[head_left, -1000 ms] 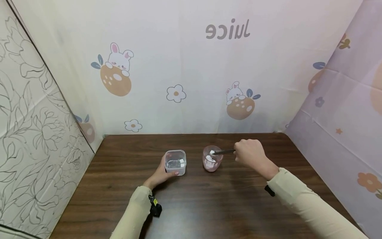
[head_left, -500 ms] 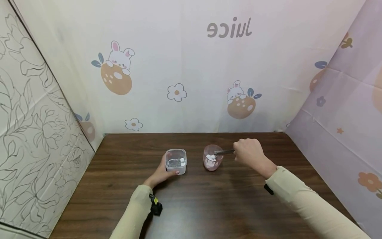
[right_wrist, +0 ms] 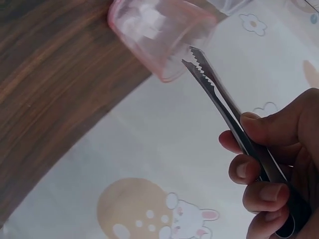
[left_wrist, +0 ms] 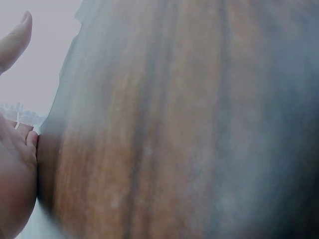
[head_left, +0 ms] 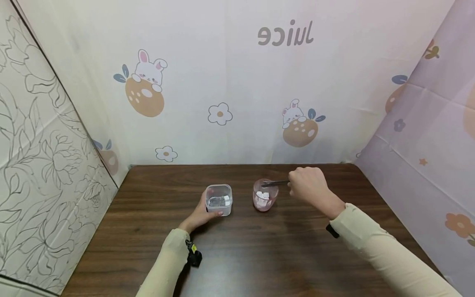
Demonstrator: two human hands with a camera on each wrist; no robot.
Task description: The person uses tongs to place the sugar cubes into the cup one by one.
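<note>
My left hand (head_left: 199, 215) holds a small clear plastic container (head_left: 225, 210), thumb along its near side and fingers behind. One or two white cubes (head_left: 226, 199) lie at the container's right inside. To its right stands a pink see-through cup (head_left: 272, 201) with several white cubes (head_left: 262, 196) heaped in it. My right hand (head_left: 309, 186) grips metal tongs (head_left: 275, 182) from the right. In the right wrist view the serrated tips of the tongs (right_wrist: 212, 89) are slightly apart at the cup's mouth, nothing between them. The left wrist view shows mostly blurred tabletop (left_wrist: 144, 149).
Both containers stand on a dark wood table (head_left: 252, 255), toward its back edge. A printed curtain (head_left: 185, 82) hangs right behind the table, with more cloth along the left and right sides. Black wrist cameras sit under both sleeves.
A white cube held in the tongs went down into the cup and now lies with the others. The tongs have opened and risen to the cup's rim. My left hand keeps still.
</note>
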